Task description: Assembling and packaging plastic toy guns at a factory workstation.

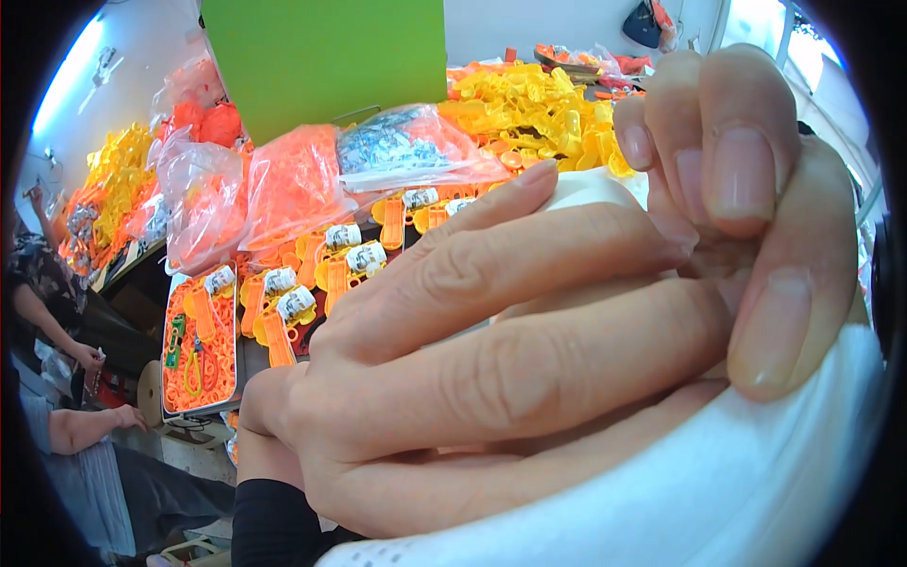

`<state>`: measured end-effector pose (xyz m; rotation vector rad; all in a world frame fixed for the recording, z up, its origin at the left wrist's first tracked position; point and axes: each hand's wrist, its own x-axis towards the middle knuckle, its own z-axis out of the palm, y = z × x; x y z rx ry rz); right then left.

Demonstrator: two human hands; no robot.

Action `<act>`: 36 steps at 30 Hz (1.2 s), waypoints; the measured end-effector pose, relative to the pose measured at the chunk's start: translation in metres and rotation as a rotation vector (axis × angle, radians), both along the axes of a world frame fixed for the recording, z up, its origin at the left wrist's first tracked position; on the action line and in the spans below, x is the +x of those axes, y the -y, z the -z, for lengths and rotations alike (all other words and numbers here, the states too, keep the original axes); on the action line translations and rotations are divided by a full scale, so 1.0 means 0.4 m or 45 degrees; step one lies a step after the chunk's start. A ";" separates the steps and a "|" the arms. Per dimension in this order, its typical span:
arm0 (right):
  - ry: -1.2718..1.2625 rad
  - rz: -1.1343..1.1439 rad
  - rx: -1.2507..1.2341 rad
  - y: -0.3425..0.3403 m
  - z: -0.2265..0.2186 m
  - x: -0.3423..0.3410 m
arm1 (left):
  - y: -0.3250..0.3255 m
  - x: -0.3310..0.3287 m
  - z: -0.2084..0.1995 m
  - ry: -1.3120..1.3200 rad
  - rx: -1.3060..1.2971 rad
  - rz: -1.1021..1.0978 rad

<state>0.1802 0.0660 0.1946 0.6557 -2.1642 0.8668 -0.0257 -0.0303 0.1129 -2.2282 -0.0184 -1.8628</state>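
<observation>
My left hand (453, 350) fills the middle of the view, very close, its fingers stretched toward the right over a soft white sheet, like cloth or paper (652, 482). Its thumb is hidden. At the right, my right hand (765, 217) has its fingers curled, thumb lying along the edge of the white sheet and seeming to pinch it. The fingertips of my left hand reach in against the right hand's curled fingers. More white shows above the left hand's knuckles. A black sleeve (274, 520) covers my left forearm.
Orange and yellow plastic pieces with white printed cylinders (295, 304) stand in rows on the table. A tray of orange rings (227, 369) holds green-handled snips. Behind are bags of parts (293, 180), a yellow heap (539, 109) and a green board (321, 61). Co-workers (85, 444) sit left.
</observation>
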 end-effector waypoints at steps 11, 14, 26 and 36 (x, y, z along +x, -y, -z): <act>-0.053 0.011 0.145 0.006 -0.066 0.017 | -0.031 0.024 -0.080 -0.054 0.135 -0.014; -0.064 0.017 0.171 0.011 -0.075 0.024 | -0.023 0.027 -0.090 -0.065 0.158 -0.016; -0.107 0.033 0.277 0.031 -0.117 0.029 | -0.048 0.041 -0.155 -0.107 0.254 -0.027; -0.130 0.048 0.350 0.038 -0.148 0.033 | -0.040 0.039 -0.174 -0.128 0.317 -0.035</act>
